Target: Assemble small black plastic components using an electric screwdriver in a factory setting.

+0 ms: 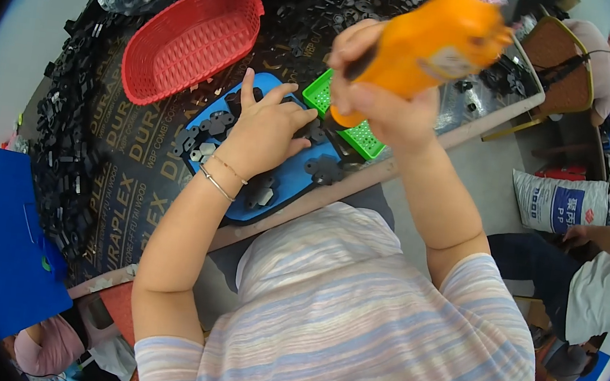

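Nearest the camera, at the upper right of centre, an orange power tool (438,48) is held aloft in the right hand (390,104). Its body is wrapped by closed fingers, probably so that its weight can be borne one-handed. At the centre of the frame, the left hand (261,129) is held palm down over a blue tray (295,179), its fingers spread wide; whether any piece is touched beneath them cannot be told. Loose black parts (214,126) are gathered in the tray, which is set at the near edge of the tabletop (149,135), apparently for easy reach. Just beside it, a green basket (366,139) is partly hidden by the tool. Toward the upper left, a red basket (189,49) is placed farther off, seemingly to leave the nearer space to the tray.
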Action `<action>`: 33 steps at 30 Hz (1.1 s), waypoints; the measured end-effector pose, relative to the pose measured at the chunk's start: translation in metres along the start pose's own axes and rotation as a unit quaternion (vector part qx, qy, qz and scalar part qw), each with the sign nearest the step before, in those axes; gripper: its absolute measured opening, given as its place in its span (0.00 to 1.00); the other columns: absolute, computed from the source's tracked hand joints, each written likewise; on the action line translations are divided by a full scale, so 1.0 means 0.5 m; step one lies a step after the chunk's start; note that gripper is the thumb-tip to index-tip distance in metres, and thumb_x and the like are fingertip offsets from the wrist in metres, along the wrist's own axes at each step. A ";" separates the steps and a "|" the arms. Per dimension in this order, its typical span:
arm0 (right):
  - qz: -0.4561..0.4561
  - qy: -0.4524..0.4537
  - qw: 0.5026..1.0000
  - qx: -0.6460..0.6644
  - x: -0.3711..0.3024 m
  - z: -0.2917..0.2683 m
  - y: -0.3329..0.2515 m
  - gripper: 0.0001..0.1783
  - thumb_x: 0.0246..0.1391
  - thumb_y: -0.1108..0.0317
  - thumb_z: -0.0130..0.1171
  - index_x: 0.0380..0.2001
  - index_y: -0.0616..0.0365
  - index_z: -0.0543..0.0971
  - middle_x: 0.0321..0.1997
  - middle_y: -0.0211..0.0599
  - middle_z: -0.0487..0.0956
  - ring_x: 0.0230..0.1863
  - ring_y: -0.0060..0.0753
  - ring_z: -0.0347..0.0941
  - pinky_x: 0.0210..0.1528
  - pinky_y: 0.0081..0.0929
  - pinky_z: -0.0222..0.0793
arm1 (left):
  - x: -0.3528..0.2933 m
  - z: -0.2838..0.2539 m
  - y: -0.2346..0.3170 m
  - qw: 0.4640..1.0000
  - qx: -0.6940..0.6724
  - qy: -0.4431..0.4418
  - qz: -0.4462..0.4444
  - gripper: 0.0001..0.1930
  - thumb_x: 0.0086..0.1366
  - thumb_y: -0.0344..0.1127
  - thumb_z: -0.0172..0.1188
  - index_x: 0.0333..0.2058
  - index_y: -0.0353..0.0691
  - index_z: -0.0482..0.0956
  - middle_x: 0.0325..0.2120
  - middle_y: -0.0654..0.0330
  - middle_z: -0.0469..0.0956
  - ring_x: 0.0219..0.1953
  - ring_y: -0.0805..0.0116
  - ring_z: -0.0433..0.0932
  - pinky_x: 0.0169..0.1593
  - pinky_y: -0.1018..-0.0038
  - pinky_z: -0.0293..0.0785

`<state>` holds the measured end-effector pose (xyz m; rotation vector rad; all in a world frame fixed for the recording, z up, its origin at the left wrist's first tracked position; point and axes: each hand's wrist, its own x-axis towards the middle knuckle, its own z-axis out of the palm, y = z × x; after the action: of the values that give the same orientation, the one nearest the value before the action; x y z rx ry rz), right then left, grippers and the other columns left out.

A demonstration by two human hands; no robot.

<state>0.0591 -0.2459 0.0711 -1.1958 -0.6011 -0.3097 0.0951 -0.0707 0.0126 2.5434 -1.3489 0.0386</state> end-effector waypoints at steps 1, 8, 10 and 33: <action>0.004 -0.004 1.000 -0.002 0.002 -0.008 -0.015 0.17 0.42 0.75 0.58 0.38 0.65 0.69 0.37 0.44 0.68 0.22 0.28 0.70 0.27 0.22 0.66 | 0.001 -0.003 0.002 1.000 0.003 0.001 0.002 0.21 0.45 0.39 0.65 0.41 0.50 0.78 0.34 0.68 0.78 0.55 0.67 0.63 0.61 0.40 0.29; -0.034 0.073 0.995 0.056 -0.038 -0.075 -0.032 0.22 0.48 0.59 0.57 0.44 0.58 0.66 0.38 0.40 0.68 0.26 0.29 0.68 0.30 0.27 0.64 | 0.007 -0.050 0.014 0.994 -0.065 0.093 0.001 0.19 0.39 0.38 0.66 0.35 0.47 0.78 0.32 0.65 0.76 0.52 0.65 0.67 0.60 0.42 0.32; -0.047 0.070 0.994 0.067 -0.043 -0.089 -0.033 0.27 0.48 0.50 0.55 0.47 0.57 0.65 0.39 0.38 0.67 0.26 0.28 0.67 0.32 0.28 0.63 | 0.011 -0.104 -0.021 0.981 0.005 0.187 -0.058 0.18 0.41 0.38 0.64 0.35 0.48 0.77 0.36 0.64 0.75 0.49 0.62 0.68 0.59 0.41 0.37; -0.022 0.133 0.989 -0.062 -0.050 -0.086 0.054 0.15 0.49 0.69 0.57 0.38 0.65 0.69 0.33 0.41 0.71 0.22 0.26 0.68 0.25 0.20 0.64 | -0.008 0.013 0.070 0.977 -0.207 0.016 -0.055 0.22 0.42 0.35 0.66 0.39 0.34 0.74 0.33 0.50 0.75 0.39 0.52 0.72 0.44 0.65 0.68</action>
<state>0.0646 -0.2788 0.0255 -1.2361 -0.3806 -0.5403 0.0637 -0.0877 0.0131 2.2470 -1.0687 -0.1996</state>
